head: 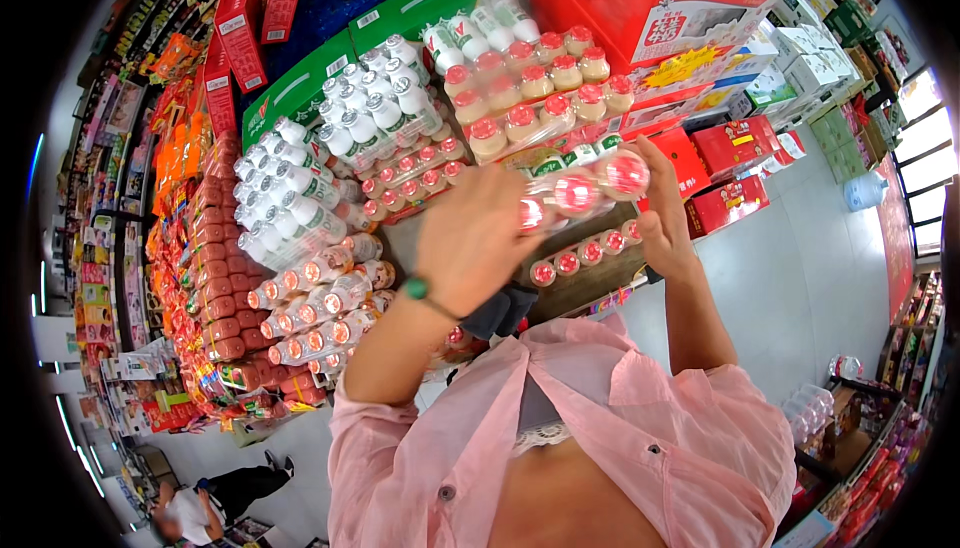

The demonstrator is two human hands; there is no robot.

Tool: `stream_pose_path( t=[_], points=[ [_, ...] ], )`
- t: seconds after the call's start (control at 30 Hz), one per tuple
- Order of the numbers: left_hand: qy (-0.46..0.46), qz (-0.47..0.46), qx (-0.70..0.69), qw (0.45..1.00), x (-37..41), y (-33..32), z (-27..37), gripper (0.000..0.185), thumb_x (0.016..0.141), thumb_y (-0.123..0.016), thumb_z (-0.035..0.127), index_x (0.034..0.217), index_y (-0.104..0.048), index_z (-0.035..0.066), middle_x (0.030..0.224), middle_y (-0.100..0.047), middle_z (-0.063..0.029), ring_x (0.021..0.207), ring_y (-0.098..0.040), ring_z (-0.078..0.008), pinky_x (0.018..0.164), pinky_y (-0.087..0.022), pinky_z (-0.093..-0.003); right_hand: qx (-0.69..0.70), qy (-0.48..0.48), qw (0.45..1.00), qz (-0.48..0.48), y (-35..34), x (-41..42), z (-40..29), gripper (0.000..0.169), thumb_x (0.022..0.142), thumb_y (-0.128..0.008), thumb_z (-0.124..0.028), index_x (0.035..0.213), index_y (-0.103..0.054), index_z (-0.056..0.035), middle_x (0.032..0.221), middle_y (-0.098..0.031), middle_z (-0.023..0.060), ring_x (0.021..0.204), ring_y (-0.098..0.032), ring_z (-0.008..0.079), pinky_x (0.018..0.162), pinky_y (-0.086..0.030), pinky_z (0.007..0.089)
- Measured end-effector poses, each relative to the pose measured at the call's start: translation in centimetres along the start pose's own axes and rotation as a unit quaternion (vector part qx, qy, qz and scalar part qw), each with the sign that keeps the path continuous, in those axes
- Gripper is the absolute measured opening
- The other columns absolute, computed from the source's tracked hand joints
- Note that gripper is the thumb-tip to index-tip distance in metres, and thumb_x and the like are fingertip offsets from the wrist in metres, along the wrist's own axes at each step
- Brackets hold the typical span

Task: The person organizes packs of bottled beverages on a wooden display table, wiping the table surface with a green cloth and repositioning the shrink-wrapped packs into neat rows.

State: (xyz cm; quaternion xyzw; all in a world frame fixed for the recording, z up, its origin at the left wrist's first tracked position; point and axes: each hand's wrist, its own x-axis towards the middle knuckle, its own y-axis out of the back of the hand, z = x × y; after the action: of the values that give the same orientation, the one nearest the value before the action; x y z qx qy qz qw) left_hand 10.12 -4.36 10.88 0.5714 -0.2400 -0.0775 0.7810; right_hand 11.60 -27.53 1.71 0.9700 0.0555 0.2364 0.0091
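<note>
Between my two hands is a shrink-wrapped pack of small red-capped bottles point(577, 194). My left hand point(472, 229), slightly blurred, grips its left end, and my right hand point(664, 210) holds the right end. Below it, a row of red-capped bottles point(591, 252) stands on a brown surface point(600, 278). Just beyond my hands, more packs of cream bottles with red caps point(536, 83) are stacked. Packs of white bottles point(379, 113) rise to the left of these. Closer on the left are wrapped packs of orange-topped bottles point(322, 315).
Large red cartons point(652, 8) stand at the back right, beside green cartons point(300, 75). Red gift boxes point(731, 147) and a blue water jug point(866, 192) are on the right. Reddish-brown packets point(219, 285) pile up at left. A person point(199, 510) is at the lower left.
</note>
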Motion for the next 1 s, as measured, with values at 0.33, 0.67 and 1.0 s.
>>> stream_pose_path(
  t=[0.33, 0.67, 1.0],
  points=[
    [-0.056, 0.069, 0.073, 0.993, 5.6, -7.4, 0.8, 0.058, 0.067, -0.078, 0.023, 0.116, -0.051, 0.007, 0.103, -0.054, -0.0083, 0.103, -0.052, -0.0269, 0.086, -0.042, -0.0419, -0.125, -0.071, 0.985, 0.091, 3.0, 2.7, 9.0, 0.062, 0.094, -0.055, -0.034, 0.137, -0.032, 0.0036, 0.123, -0.051, 0.0166, 0.111, -0.051, 0.0228, 0.096, -0.039, 0.0356],
    [0.050, 0.220, -0.085, 0.970, 0.9, -9.7, -2.8, 0.112, 0.060, -0.086, 0.028, 0.144, -0.018, 0.000, 0.143, -0.026, -0.0252, 0.134, -0.026, -0.0385, 0.110, -0.021, -0.0504, -0.076, -0.109, 0.991, 0.023, 3.0, 2.8, 7.1, 0.060, 0.094, -0.053, -0.040, 0.133, -0.035, 0.0034, 0.124, -0.050, 0.0149, 0.115, -0.048, 0.0226, 0.099, -0.037, 0.0354],
    [0.110, 0.179, -0.437, 0.875, -0.6, -14.0, -5.0, 0.127, 0.056, -0.089, 0.026, 0.146, -0.004, -0.002, 0.145, -0.021, -0.0264, 0.134, -0.026, -0.0385, 0.110, -0.025, -0.0444, 0.081, -0.108, 0.991, -0.002, 4.3, 3.8, 9.2, 0.075, 0.093, -0.054, -0.038, 0.146, -0.019, 0.0015, 0.149, -0.027, 0.0199, 0.138, -0.027, 0.0258, 0.110, -0.027, 0.0358]
  ],
)
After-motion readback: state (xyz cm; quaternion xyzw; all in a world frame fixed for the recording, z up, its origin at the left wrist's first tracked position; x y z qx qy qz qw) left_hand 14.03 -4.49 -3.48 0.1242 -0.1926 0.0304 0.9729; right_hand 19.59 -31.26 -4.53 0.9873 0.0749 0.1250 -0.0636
